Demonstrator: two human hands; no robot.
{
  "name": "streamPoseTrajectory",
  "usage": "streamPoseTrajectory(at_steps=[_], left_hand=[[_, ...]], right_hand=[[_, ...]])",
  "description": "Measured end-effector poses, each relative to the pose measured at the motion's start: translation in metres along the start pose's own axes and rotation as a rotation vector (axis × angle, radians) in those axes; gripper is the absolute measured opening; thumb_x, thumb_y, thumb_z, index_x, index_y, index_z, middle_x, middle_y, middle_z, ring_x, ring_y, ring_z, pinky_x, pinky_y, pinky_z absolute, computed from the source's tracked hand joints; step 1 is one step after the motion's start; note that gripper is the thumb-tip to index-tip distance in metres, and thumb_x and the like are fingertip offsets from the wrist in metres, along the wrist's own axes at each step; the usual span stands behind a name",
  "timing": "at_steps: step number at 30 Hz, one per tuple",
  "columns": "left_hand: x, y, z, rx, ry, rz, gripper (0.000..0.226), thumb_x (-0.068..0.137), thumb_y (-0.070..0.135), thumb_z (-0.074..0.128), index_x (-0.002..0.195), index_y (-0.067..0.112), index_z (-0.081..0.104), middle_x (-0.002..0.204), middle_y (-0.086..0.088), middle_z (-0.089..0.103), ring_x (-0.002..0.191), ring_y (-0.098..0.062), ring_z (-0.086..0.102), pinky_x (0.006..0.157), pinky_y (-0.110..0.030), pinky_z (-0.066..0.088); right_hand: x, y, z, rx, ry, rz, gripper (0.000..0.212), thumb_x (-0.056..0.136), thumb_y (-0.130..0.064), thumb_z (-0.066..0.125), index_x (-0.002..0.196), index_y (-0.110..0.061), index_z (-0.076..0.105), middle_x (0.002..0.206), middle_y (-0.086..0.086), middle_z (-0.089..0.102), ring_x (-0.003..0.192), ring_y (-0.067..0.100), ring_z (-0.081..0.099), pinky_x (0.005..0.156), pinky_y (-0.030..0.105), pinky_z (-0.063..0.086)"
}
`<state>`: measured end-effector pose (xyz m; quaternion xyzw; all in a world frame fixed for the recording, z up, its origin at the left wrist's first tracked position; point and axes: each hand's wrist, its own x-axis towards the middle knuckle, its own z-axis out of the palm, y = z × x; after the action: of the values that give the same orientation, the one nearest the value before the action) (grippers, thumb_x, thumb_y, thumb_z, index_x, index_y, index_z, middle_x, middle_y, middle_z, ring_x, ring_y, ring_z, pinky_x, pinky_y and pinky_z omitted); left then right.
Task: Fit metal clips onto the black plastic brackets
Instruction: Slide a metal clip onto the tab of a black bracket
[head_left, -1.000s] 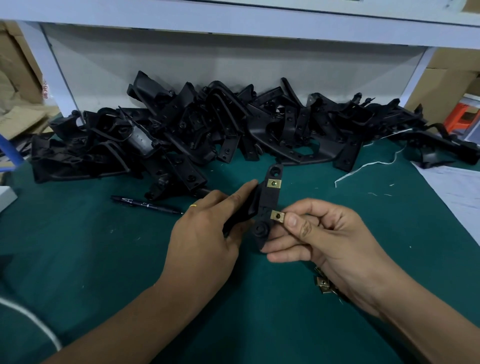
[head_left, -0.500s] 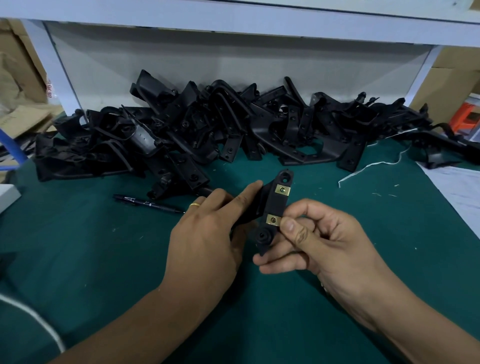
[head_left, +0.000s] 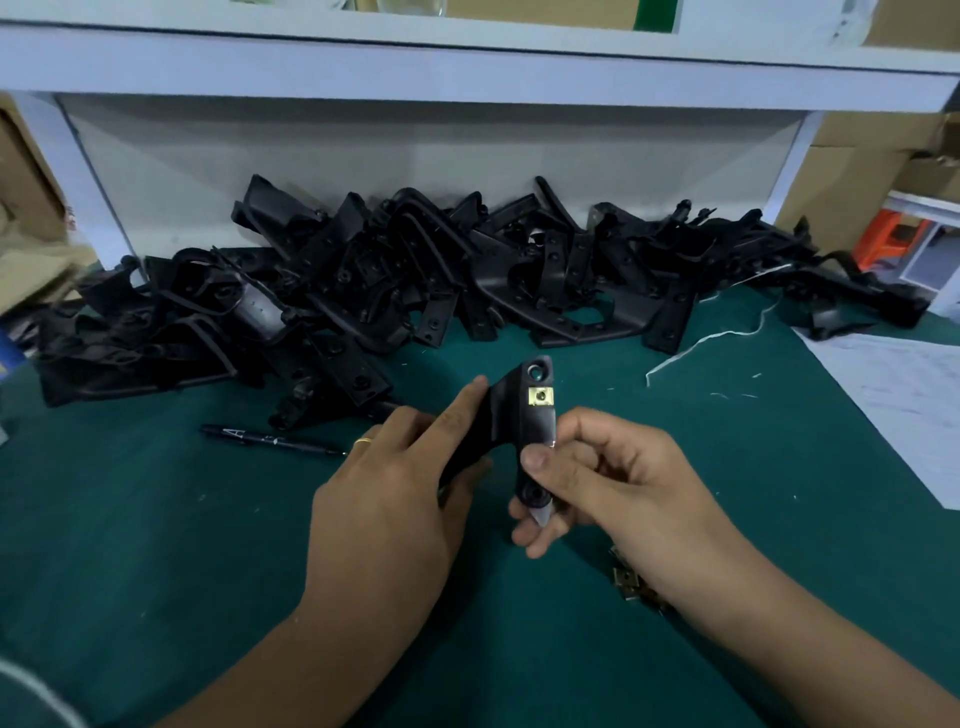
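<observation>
While loose clips (head_left: 626, 578) wait on the mat (head_left: 156, 545) by our right wrist for quick reach, our left hand (head_left: 395, 499) grips the bracket (head_left: 524, 415) above the mat, steadying it. Our right hand (head_left: 597, 483) pinches its lower end, thumb (head_left: 540, 460) pressing there, probably seating a clip. One clip (head_left: 540, 397) sits higher up. Beyond lies the bracket pile (head_left: 415, 280).

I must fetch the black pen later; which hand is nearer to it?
Left. The left hand holds the bracket just right of the pen; the right hand is farther right, beyond the bracket.
</observation>
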<state>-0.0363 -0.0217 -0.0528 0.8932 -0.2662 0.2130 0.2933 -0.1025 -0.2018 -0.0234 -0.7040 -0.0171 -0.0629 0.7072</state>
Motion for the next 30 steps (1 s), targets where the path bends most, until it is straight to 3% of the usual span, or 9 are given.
streamPoseTrajectory(at_steps=[4, 8, 14, 22, 30], left_hand=[[0.000, 0.000, 0.001, -0.002, -0.015, -0.025, 0.062, 0.093, 0.047, 0.061, 0.151, 0.051, 0.040, 0.099, 0.019, 0.055, 0.079, -0.009, 0.056, 0.059, -0.034, 0.053], [0.002, 0.000, 0.001, -0.010, -0.025, -0.043, 0.062, 0.094, 0.051, 0.055, 0.152, 0.055, 0.034, 0.097, 0.017, 0.052, 0.073, -0.008, 0.056, 0.055, -0.036, 0.053], [0.002, 0.000, 0.000, -0.008, -0.016, -0.052, 0.062, 0.093, 0.052, 0.056, 0.151, 0.056, 0.034, 0.096, 0.018, 0.050, 0.068, -0.005, 0.056, 0.051, -0.030, 0.049], [0.002, 0.000, 0.001, -0.022, 0.014, -0.070, 0.062, 0.093, 0.052, 0.058, 0.150, 0.056, 0.034, 0.093, 0.019, 0.048, 0.065, -0.003, 0.052, 0.051, -0.017, 0.038], [0.002, 0.000, 0.001, -0.035, 0.000, -0.084, 0.063, 0.093, 0.052, 0.059, 0.150, 0.058, 0.033, 0.093, 0.018, 0.049, 0.067, -0.004, 0.053, 0.052, -0.021, 0.043]], right_hand=[[0.001, -0.001, -0.002, 0.001, 0.009, 0.045, 0.033, 0.095, -0.019, 0.067, 0.085, 0.011, 0.057, 0.075, 0.027, 0.072, 0.064, 0.035, 0.074, 0.058, 0.037, 0.062], [-0.001, -0.005, 0.006, 0.077, 0.078, 0.050, 0.025, 0.096, -0.020, 0.066, 0.077, -0.003, 0.065, 0.071, 0.023, 0.073, 0.068, 0.042, 0.076, 0.060, 0.040, 0.064], [-0.007, -0.007, 0.015, 0.138, 0.148, 0.051, 0.032, 0.100, -0.021, 0.062, 0.086, 0.008, 0.058, 0.075, 0.027, 0.074, 0.071, 0.043, 0.077, 0.062, 0.041, 0.065], [-0.010, -0.004, 0.025, 0.145, 0.257, 0.018, 0.030, 0.100, -0.024, 0.062, 0.084, 0.003, 0.062, 0.073, 0.027, 0.073, 0.067, 0.043, 0.076, 0.058, 0.039, 0.064], [-0.015, -0.003, 0.032, 0.175, 0.317, -0.004, 0.034, 0.102, -0.024, 0.060, 0.083, 0.004, 0.060, 0.073, 0.026, 0.073, 0.068, 0.043, 0.076, 0.059, 0.036, 0.064]])
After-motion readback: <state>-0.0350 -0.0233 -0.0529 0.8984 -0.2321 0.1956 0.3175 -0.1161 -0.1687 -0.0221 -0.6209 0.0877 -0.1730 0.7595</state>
